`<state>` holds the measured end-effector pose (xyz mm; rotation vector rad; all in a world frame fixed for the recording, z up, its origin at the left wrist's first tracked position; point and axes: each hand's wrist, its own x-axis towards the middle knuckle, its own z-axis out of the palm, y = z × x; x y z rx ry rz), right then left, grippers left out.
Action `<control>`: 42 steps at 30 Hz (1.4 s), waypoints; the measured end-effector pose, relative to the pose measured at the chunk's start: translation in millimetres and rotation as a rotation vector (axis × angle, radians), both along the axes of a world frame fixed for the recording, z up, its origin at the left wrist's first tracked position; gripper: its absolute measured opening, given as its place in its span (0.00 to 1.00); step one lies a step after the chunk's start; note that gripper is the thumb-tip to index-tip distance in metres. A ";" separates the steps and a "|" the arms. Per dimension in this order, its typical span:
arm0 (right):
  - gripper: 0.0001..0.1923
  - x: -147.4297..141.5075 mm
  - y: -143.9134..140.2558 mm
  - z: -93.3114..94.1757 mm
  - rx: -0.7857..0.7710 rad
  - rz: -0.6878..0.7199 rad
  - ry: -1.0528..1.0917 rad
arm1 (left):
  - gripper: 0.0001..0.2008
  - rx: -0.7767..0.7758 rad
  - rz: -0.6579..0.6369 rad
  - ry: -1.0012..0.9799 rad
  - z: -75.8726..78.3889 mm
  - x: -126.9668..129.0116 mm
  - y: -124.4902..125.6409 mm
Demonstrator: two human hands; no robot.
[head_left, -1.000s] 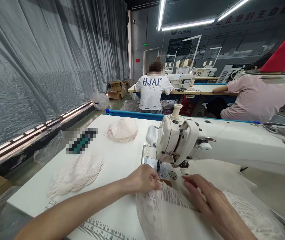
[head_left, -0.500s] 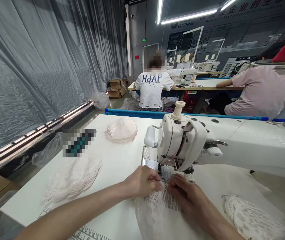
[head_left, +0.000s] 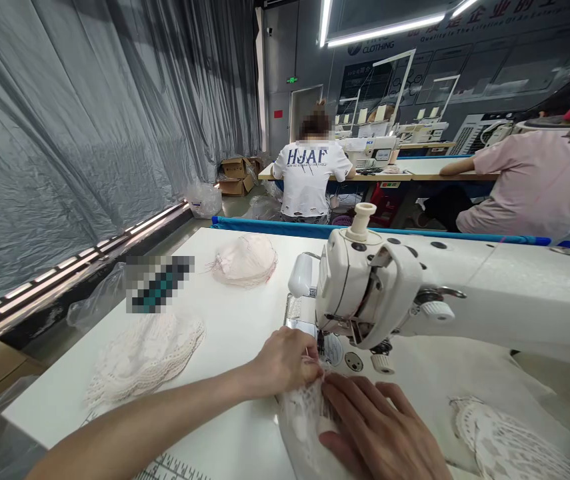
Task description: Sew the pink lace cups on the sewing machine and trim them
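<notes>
My left hand (head_left: 287,360) is closed on the edge of a sheer white lace piece (head_left: 299,417), just in front of the needle area of a white sewing machine (head_left: 349,287). My right hand (head_left: 377,420) lies over the same lace with its fingers stretched out and the thumb apart, close beside the left. The lace hangs down toward me, its right part hidden under the right hand. Another white lace piece (head_left: 515,437) rests on sheer cloth to the right of the machine.
On the white table (head_left: 235,333) lie a stack of lace pieces (head_left: 152,357) at left and a pale pink pile (head_left: 245,259) behind. A blurred-out object (head_left: 161,285) is near the left edge. One person (head_left: 312,177) sits ahead, another (head_left: 529,180) at right.
My right hand has gone from gripping the lace edge with bent fingers to lying spread over it. The left hand keeps its hold in nearly the same place. The view has shifted slightly.
</notes>
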<state>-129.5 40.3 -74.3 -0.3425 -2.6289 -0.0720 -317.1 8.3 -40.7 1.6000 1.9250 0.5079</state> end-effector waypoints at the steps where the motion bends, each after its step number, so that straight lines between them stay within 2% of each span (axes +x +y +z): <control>1: 0.15 1.1 1.5 0.5 -0.002 -0.001 -0.011 | 0.08 0.013 0.007 0.047 -0.1 -0.6 -1.9; 3: 0.14 3.0 4.6 1.6 0.005 -0.002 -0.013 | 0.08 0.041 0.038 0.134 -0.4 -0.2 -8.3; 5: 0.14 4.1 6.8 2.4 0.023 0.000 -0.002 | 0.07 0.148 0.024 0.265 -1.7 2.9 -17.9; 9: 0.15 4.5 9.2 2.7 0.032 0.001 -0.023 | 0.05 0.509 -0.213 0.482 -11.2 10.9 -37.7; 11: 0.16 4.8 10.9 2.2 0.025 0.002 -0.042 | 0.05 0.578 -0.297 0.474 -17.5 11.7 -42.8; 16: 0.15 6.3 18.7 -1.4 0.043 -0.018 -0.059 | 0.07 0.563 -0.313 0.481 -26.0 7.2 -37.6; 24: 0.19 3.4 41.2 -13.7 0.198 -0.046 -0.099 | 0.11 0.599 -0.302 0.515 -36.8 -2.6 -9.7; 28: 0.14 -2.2 50.9 -15.2 0.233 -0.051 -0.052 | 0.12 0.579 -0.288 0.521 -36.1 -7.2 1.0; 30: 0.16 -4.0 51.6 -13.6 0.217 -0.052 -0.021 | 0.12 0.556 -0.281 0.530 -33.0 -7.8 2.3; 33: 0.19 -1.7 46.3 -8.6 0.152 -0.019 -0.024 | 0.11 0.553 -0.298 0.514 -27.2 -6.4 -6.1; 36: 0.23 4.7 33.8 -0.2 0.089 0.074 -0.069 | 0.10 0.619 -0.385 0.409 -21.8 -3.9 -26.6; 39: 0.29 7.2 16.7 8.2 -0.001 0.192 -0.035 | 0.16 0.659 -0.464 0.329 -19.1 -2.6 -48.4; 42: 0.25 2.9 2.0 10.7 -0.101 0.200 0.070 | 0.21 0.708 -0.474 0.325 -20.4 -2.5 -59.3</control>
